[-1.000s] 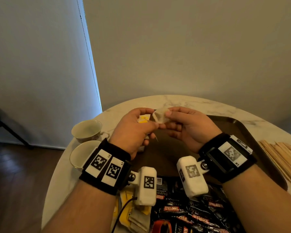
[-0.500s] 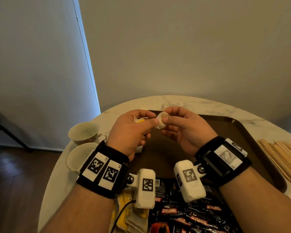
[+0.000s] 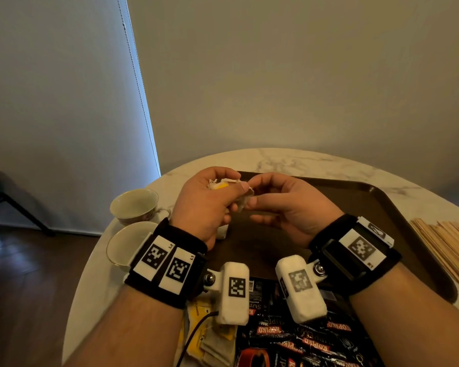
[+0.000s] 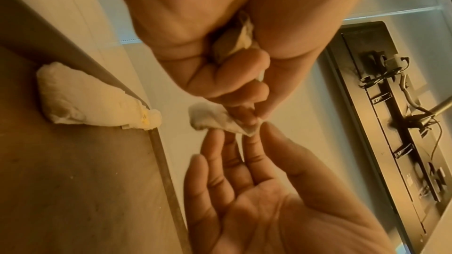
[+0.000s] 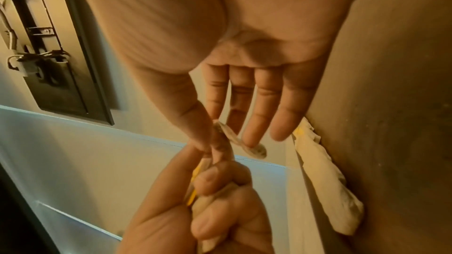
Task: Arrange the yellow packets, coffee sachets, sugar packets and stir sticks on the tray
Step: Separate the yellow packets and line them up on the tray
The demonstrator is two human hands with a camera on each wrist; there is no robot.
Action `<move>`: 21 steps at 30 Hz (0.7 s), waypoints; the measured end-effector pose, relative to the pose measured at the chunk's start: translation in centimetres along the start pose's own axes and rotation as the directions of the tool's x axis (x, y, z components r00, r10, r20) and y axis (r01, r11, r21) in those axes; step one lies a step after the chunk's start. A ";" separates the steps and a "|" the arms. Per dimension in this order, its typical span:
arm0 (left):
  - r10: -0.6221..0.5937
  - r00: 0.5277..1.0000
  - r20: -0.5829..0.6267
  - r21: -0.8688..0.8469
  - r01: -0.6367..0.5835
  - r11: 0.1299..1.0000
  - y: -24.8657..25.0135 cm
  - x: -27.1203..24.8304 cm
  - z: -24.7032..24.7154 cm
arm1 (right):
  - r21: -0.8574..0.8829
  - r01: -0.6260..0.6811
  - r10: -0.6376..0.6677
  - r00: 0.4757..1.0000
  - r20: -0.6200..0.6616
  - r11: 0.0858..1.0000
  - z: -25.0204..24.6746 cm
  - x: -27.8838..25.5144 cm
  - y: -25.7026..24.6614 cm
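- Left hand (image 3: 204,205) clenches a bunch of yellow packets (image 3: 220,184) above the tray (image 3: 376,205).
- Right hand (image 3: 284,205), other fingers straight, pinches one packet (image 4: 215,121): draw it out slowly, then lay it flat.

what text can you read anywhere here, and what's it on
"KOPIKO": red letters, upside down, on the black coffee sachets.
"SUP...": partial, upside down, on one sachet near the barcode.
"L2" and "L1": on the left wristband tags.
One small mark on the right wristband tag: too small to read.
Yellow packets: small print, too blurred.
Wrist views: a small label on the dark wall panel, unreadable.
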State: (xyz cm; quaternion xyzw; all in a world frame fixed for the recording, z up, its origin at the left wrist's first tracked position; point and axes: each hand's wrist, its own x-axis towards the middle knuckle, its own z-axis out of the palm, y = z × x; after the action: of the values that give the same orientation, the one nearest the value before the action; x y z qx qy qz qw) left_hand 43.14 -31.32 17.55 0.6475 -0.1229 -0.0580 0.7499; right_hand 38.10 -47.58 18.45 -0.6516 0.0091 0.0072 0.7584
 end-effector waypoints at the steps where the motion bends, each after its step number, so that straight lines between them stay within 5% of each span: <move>1: -0.005 1.000 0.006 -0.003 0.005 1.000 0.0 0.0 0.0 | 0.000 0.009 -0.009 1.000 -0.013 1.000 0.0 0.0 0.1; 11: -0.033 0.999 -0.019 -0.056 0.032 0.998 0.8 -0.1 -0.3 | 0.012 0.039 -0.036 0.975 -0.220 0.999 -0.4 0.4 0.0; 15: 0.025 0.998 -0.055 -0.034 -0.027 0.999 0.7 0.1 -0.4 | 0.076 0.063 -0.046 0.975 -0.215 0.995 -0.6 0.3 -0.4; 21: 0.094 0.995 0.029 0.083 -0.096 0.992 0.3 -0.5 0.2 | -0.064 0.136 -0.146 0.971 -0.191 0.989 -0.4 0.2 -0.2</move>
State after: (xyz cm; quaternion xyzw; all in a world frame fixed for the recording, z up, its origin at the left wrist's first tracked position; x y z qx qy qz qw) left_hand 42.55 -31.29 17.83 0.6710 -0.1655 -0.0252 0.7223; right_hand 38.29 -47.99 18.55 -0.6672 0.0370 -0.1106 0.7357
